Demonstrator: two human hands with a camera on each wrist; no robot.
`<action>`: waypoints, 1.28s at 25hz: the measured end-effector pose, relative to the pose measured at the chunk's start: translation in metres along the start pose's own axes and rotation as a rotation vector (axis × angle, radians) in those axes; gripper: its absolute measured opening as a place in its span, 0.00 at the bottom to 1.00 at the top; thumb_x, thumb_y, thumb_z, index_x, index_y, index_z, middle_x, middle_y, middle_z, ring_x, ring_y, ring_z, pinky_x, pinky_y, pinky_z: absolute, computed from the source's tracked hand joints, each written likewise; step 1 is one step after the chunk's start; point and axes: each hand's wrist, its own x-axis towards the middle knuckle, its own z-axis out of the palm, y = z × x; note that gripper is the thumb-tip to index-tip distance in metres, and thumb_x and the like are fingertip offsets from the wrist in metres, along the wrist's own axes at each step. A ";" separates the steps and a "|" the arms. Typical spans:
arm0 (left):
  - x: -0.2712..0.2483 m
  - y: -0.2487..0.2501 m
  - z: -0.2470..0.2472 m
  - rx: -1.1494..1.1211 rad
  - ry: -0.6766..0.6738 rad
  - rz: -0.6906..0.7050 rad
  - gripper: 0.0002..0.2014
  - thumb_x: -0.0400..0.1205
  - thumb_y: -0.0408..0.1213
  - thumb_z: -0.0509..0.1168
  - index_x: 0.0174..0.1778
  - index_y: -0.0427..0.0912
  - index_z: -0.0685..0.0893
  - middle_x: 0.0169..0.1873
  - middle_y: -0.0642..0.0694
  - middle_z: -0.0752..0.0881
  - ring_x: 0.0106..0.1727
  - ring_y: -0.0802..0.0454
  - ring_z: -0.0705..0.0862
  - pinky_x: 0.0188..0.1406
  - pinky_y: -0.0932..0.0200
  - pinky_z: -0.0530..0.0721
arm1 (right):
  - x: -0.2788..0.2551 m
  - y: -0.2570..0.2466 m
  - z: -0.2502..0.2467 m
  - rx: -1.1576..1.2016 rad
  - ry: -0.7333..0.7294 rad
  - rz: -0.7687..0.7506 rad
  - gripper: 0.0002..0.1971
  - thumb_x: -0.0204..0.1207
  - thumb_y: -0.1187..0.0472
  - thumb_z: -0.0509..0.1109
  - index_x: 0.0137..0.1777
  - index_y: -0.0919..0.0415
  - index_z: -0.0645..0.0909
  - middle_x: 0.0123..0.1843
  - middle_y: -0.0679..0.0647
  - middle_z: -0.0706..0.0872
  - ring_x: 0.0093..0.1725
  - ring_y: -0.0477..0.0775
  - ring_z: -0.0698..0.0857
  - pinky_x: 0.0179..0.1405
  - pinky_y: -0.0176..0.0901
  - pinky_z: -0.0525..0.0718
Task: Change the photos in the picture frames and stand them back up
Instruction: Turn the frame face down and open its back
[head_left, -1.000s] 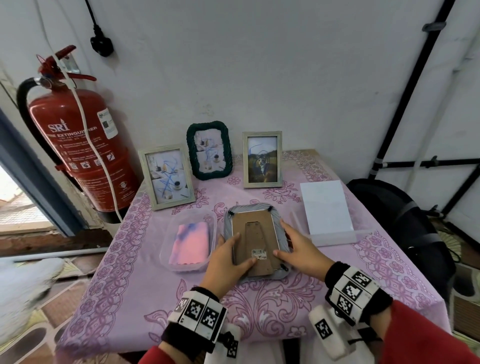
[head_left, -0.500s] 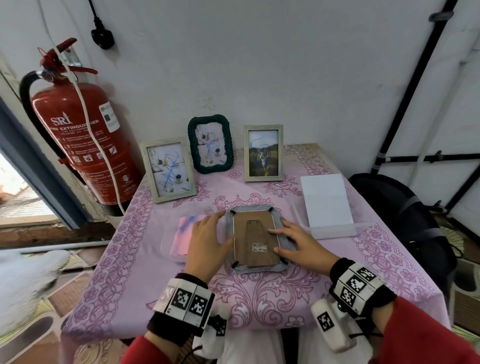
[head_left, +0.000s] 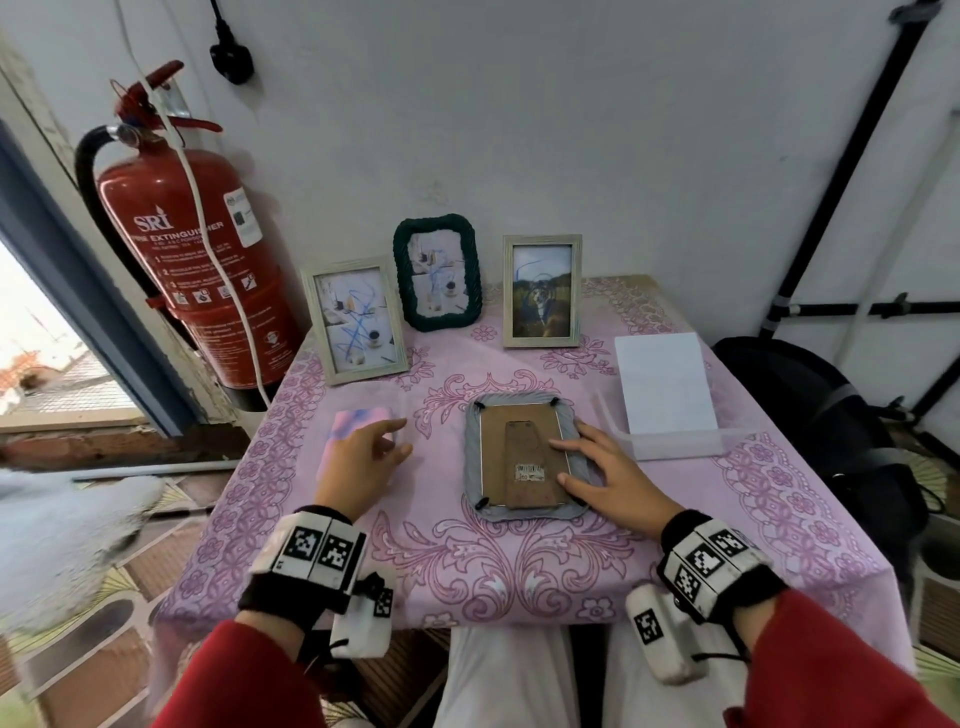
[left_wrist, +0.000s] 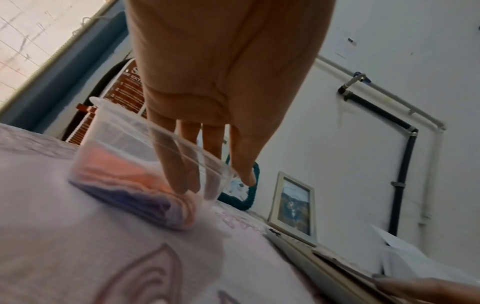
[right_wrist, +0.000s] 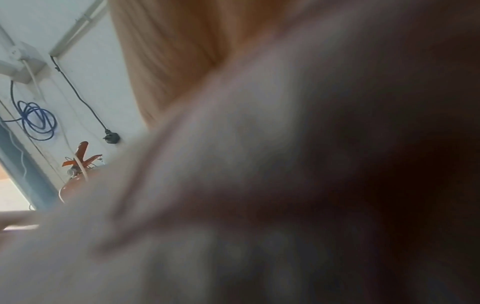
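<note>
A grey picture frame (head_left: 524, 457) lies face down in the middle of the table, its brown cardboard back (head_left: 514, 441) and folded stand facing up. My right hand (head_left: 597, 473) rests flat on the frame's right edge, fingers straight. My left hand (head_left: 363, 457) reaches with straight fingers (left_wrist: 179, 174) into a clear plastic tub (left_wrist: 116, 131) left of the frame, fingertips at the stack of pink and blue photos (head_left: 358, 423) inside. Three frames stand at the back: a pale one (head_left: 356, 319), a dark green one (head_left: 436, 273) and a pale one with a tiger picture (head_left: 543, 291). The right wrist view is blurred.
A second clear tub with a white sheet (head_left: 665, 384) leaning in it stands right of the frame. A red fire extinguisher (head_left: 197, 244) hangs at the table's left rear corner. A black bag (head_left: 810, 415) sits off the right side. The pink tablecloth (head_left: 493, 561) covers the table.
My left hand has left the face-down frame and moved left into the tub of photos. My right hand has stayed on the frame's right edge.
</note>
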 end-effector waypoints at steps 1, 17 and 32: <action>0.001 -0.004 -0.004 -0.015 -0.001 -0.011 0.19 0.80 0.39 0.67 0.68 0.45 0.80 0.50 0.37 0.87 0.53 0.43 0.84 0.60 0.48 0.82 | 0.000 0.000 0.000 0.003 0.000 0.000 0.22 0.79 0.60 0.68 0.73 0.52 0.73 0.83 0.55 0.56 0.83 0.48 0.54 0.82 0.42 0.54; -0.005 0.026 0.023 -0.188 -0.102 -0.001 0.28 0.74 0.43 0.73 0.69 0.42 0.75 0.55 0.46 0.81 0.57 0.49 0.82 0.55 0.56 0.80 | -0.002 -0.005 -0.006 0.120 -0.025 0.059 0.25 0.79 0.68 0.66 0.76 0.57 0.69 0.83 0.54 0.56 0.83 0.48 0.54 0.83 0.48 0.54; 0.002 0.019 0.056 -0.294 -0.373 -0.089 0.38 0.69 0.24 0.75 0.75 0.37 0.69 0.61 0.36 0.70 0.58 0.45 0.77 0.44 0.58 0.87 | -0.005 -0.007 -0.006 0.101 -0.037 0.059 0.35 0.73 0.69 0.72 0.78 0.55 0.64 0.82 0.54 0.56 0.82 0.47 0.55 0.83 0.47 0.54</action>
